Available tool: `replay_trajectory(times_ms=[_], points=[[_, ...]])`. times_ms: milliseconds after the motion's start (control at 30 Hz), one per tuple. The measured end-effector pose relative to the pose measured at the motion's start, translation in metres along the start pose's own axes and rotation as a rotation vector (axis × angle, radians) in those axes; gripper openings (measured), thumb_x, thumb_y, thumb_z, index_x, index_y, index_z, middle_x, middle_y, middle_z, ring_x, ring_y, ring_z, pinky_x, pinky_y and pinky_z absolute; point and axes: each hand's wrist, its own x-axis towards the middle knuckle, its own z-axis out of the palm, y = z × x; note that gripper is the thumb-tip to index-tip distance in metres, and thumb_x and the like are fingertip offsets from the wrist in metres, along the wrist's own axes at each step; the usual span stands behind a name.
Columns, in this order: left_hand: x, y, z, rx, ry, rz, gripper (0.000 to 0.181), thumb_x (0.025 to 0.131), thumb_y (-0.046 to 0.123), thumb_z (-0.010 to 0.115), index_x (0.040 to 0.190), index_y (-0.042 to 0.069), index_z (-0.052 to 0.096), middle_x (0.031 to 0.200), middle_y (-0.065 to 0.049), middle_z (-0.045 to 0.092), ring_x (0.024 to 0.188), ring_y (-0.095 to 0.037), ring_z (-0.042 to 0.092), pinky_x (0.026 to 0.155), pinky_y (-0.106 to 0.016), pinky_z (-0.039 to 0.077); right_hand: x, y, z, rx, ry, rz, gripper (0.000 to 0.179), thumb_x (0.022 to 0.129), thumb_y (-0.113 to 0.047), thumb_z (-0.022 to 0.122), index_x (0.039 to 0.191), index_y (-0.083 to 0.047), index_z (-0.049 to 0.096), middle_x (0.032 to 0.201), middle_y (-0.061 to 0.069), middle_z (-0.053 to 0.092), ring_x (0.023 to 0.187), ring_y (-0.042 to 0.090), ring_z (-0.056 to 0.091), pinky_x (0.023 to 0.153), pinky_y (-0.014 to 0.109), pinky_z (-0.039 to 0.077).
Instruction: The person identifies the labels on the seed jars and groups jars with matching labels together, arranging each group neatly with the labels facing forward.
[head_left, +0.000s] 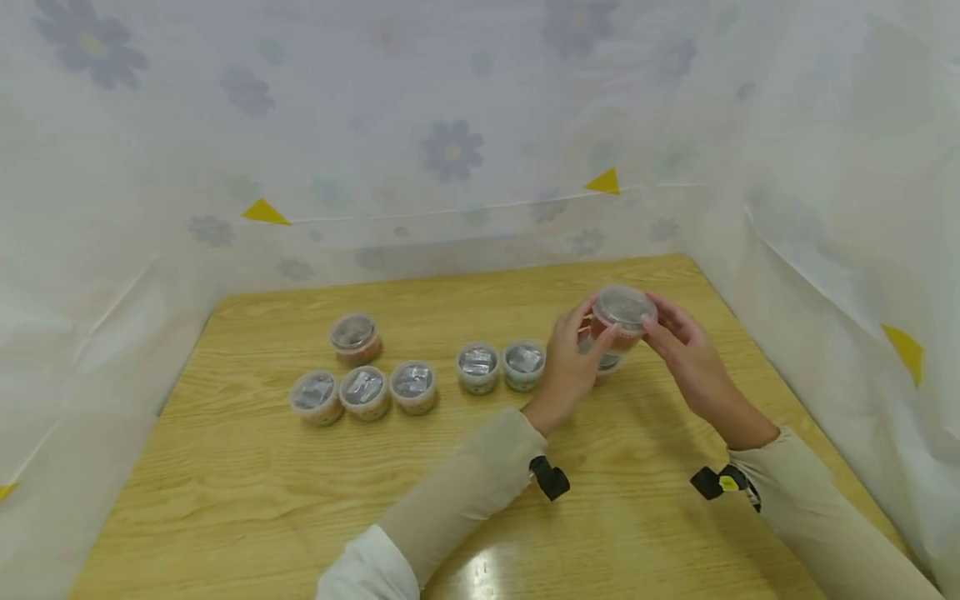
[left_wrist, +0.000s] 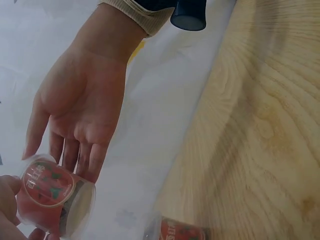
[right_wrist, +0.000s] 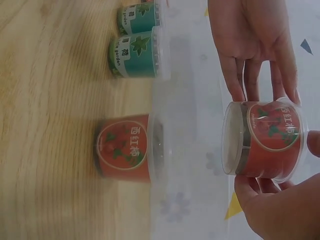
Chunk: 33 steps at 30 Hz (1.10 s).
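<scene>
Both hands hold up a lidded clear plastic cup point(head_left: 624, 308) with a red tomato label, above the right part of the table. My left hand point(head_left: 573, 358) grips its left side, thumb at the front; my right hand point(head_left: 693, 367) grips the right side. In the right wrist view the held cup point(right_wrist: 272, 140) is tipped, and its red label faces the camera. Just under the hands stands another red-labelled cup point(right_wrist: 125, 147), mostly hidden by the left hand in the head view. Beside it are two green-labelled cups point(head_left: 523, 365) point(head_left: 477, 367).
Three lidded cups point(head_left: 365, 392) form a row on the left of the wooden table point(head_left: 420, 508). Behind them sits a reddish cup point(head_left: 356, 337). White flowered sheeting point(head_left: 450, 100) with yellow tape pieces walls the back and sides.
</scene>
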Motion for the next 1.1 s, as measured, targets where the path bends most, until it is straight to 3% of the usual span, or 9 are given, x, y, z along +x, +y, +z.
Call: replay_trajectory(times_ms=[167, 467, 600, 667, 767, 900, 1000, 1100], points=[[-0.001, -0.006, 0.018, -0.006, 0.013, -0.010, 0.053, 0.094, 0.034, 0.054, 0.142, 0.015, 0.039, 0.128, -0.001, 0.047, 0.115, -0.010, 0.046, 0.095, -0.024, 0.041, -0.005, 0.005, -0.012, -0.030, 0.029, -0.002, 0.056, 0.098, -0.017, 0.048, 0.146, -0.003, 0.024, 0.143, 0.018, 0.026, 0.125, 0.012, 0.038, 0.095, 0.016, 0.038], [-0.008, -0.013, 0.047, -0.047, 0.031, -0.056, 0.053, 0.095, 0.031, 0.054, 0.142, 0.014, 0.035, 0.130, 0.001, 0.046, 0.114, -0.010, 0.048, 0.092, -0.027, 0.045, -0.012, 0.013, -0.028, 0.083, 0.032, -0.025, 0.057, 0.098, -0.011, 0.047, 0.145, 0.004, 0.019, 0.133, 0.007, 0.035, 0.117, 0.003, 0.043, 0.092, 0.013, 0.039], [-0.011, -0.017, 0.056, -0.087, 0.026, -0.036, 0.052, 0.096, 0.023, 0.053, 0.142, 0.011, 0.032, 0.134, -0.002, 0.044, 0.119, -0.011, 0.045, 0.094, -0.028, 0.043, -0.013, 0.018, -0.034, 0.124, 0.043, -0.018, 0.058, 0.098, -0.010, 0.048, 0.145, 0.005, 0.019, 0.133, 0.008, 0.035, 0.117, 0.003, 0.044, 0.093, 0.013, 0.038], [-0.013, -0.018, 0.059, -0.066, 0.017, -0.033, 0.052, 0.096, 0.020, 0.053, 0.142, 0.009, 0.031, 0.137, -0.003, 0.042, 0.122, -0.011, 0.043, 0.097, -0.027, 0.040, -0.012, 0.021, -0.036, 0.150, 0.042, -0.016, 0.058, 0.098, -0.009, 0.047, 0.145, 0.006, 0.017, 0.135, 0.011, 0.033, 0.117, 0.002, 0.044, 0.093, 0.013, 0.038], [-0.017, -0.019, 0.062, 0.013, -0.039, -0.066, 0.058, 0.096, 0.018, 0.052, 0.146, 0.010, 0.024, 0.143, -0.002, 0.036, 0.128, -0.010, 0.035, 0.102, -0.026, 0.034, -0.011, 0.026, -0.040, 0.194, 0.039, -0.011, 0.058, 0.098, -0.007, 0.046, 0.145, 0.007, 0.015, 0.137, 0.012, 0.031, 0.117, 0.002, 0.044, 0.094, 0.014, 0.038], [-0.021, -0.021, 0.064, 0.084, -0.176, -0.106, 0.070, 0.094, 0.012, 0.050, 0.150, 0.011, 0.007, 0.151, -0.003, 0.020, 0.134, -0.010, 0.023, 0.106, -0.026, 0.025, -0.011, 0.037, -0.047, 0.234, 0.047, 0.018, 0.055, 0.098, -0.006, 0.044, 0.145, 0.006, 0.017, 0.132, 0.006, 0.036, 0.115, 0.001, 0.044, 0.094, 0.015, 0.038], [-0.023, -0.023, 0.066, 0.118, -0.253, -0.117, 0.077, 0.092, 0.010, 0.050, 0.149, 0.010, -0.001, 0.153, -0.006, 0.012, 0.135, -0.011, 0.018, 0.107, -0.026, 0.023, -0.010, 0.046, -0.053, 0.234, 0.048, 0.050, 0.051, 0.099, -0.006, 0.042, 0.145, 0.003, 0.021, 0.129, -0.001, 0.040, 0.115, 0.001, 0.043, 0.099, 0.021, 0.033], [-0.024, -0.025, 0.068, 0.150, -0.287, -0.145, 0.080, 0.090, 0.011, 0.051, 0.149, 0.009, -0.003, 0.153, -0.008, 0.010, 0.134, -0.010, 0.019, 0.107, -0.025, 0.024, -0.008, 0.056, -0.058, 0.212, 0.030, 0.080, 0.047, 0.100, -0.007, 0.039, 0.144, -0.001, 0.025, 0.132, 0.000, 0.038, 0.116, 0.001, 0.041, 0.106, 0.027, 0.025]])
